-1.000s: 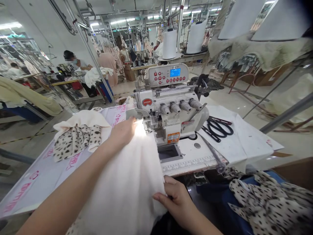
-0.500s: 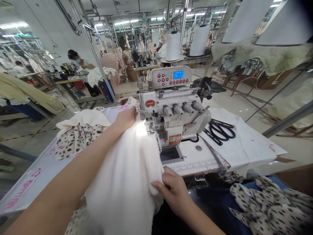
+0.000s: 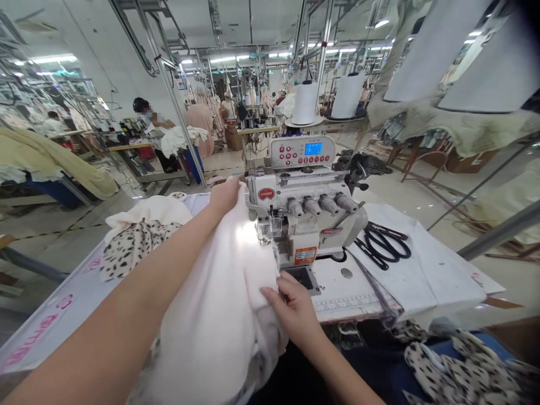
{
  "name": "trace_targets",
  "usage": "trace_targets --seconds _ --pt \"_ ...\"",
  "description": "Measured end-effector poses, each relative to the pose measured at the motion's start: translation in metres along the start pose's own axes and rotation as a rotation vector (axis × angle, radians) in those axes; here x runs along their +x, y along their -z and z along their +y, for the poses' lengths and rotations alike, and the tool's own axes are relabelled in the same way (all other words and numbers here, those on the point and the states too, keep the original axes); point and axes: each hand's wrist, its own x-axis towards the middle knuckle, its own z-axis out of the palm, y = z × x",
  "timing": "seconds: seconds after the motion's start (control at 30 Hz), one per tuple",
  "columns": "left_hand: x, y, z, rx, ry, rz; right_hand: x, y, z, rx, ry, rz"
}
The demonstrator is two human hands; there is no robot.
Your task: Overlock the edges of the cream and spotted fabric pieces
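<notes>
White plush fabric (image 3: pixel 211 304) hangs over the front of an overlock sewing machine (image 3: pixel 307 197), its right edge running under the lit presser foot area. Behind the needle area, my left hand (image 3: pixel 225 194) is closed on the far end of the fabric. My right hand (image 3: pixel 293 306) pinches the fabric's right edge at the near side, thumb on top, just in front of the machine bed. A spotted part of the cloth shows below the right hand. The fabric's underside is hidden.
A gathered white and spotted piece (image 3: pixel 135 242) lies left on the table. Black-handled scissors (image 3: pixel 382 244) rest right of the machine. Spotted fabric (image 3: pixel 459 365) is heaped at lower right. Thread cones (image 3: pixel 305 104) stand behind. A person (image 3: pixel 149 121) sits at another machine far left.
My right hand has moved up along the fabric edge, nearer the presser foot. The left hand has shifted slightly farther behind it. The camera view has tilted up a little.
</notes>
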Motion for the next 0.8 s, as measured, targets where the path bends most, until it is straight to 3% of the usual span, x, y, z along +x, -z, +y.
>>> trace_targets --seconds 0.13,0.23,0.33,0.4,0.43,0.5,0.53,0.6,0.67,0.7,0.77,0.8 --pt "0.01 0.006 -0.002 -0.072 -0.012 0.055 0.004 -0.008 0.001 0.109 -0.066 0.041" --pt "-0.027 0.031 -0.002 -0.139 -0.027 0.12 -0.009 -0.009 0.005 0.335 -0.174 0.061" --pt "-0.126 0.056 0.003 -0.217 -0.154 0.141 -0.028 -0.004 0.01 0.586 -0.258 0.004" --pt "-0.208 0.06 0.005 -0.281 -0.434 0.087 -0.039 0.001 0.014 0.631 -0.301 -0.127" --pt "-0.245 0.057 0.004 -0.266 -0.504 0.066 -0.043 0.004 0.015 0.609 -0.321 -0.198" --pt "-0.297 0.046 -0.005 -0.206 -0.519 0.077 -0.048 0.006 0.015 0.547 -0.372 -0.322" --pt "-0.31 0.041 -0.014 -0.193 -0.472 0.094 -0.049 0.004 0.014 0.534 -0.405 -0.373" --pt "-0.307 0.038 -0.042 -0.294 -0.406 -0.061 -0.049 -0.004 0.01 0.58 -0.461 -0.449" --pt "-0.275 0.047 -0.076 -0.515 -0.247 -0.294 -0.047 -0.021 0.003 0.684 -0.479 -0.498" --pt "-0.253 0.055 -0.093 -0.603 -0.125 -0.352 -0.046 -0.031 -0.001 0.731 -0.47 -0.513" --pt "-0.207 0.073 -0.121 -0.604 0.264 -0.295 -0.046 -0.05 -0.006 0.777 -0.431 -0.504" --pt "-0.188 0.08 -0.13 -0.566 0.31 -0.27 -0.047 -0.058 -0.008 0.764 -0.402 -0.469"
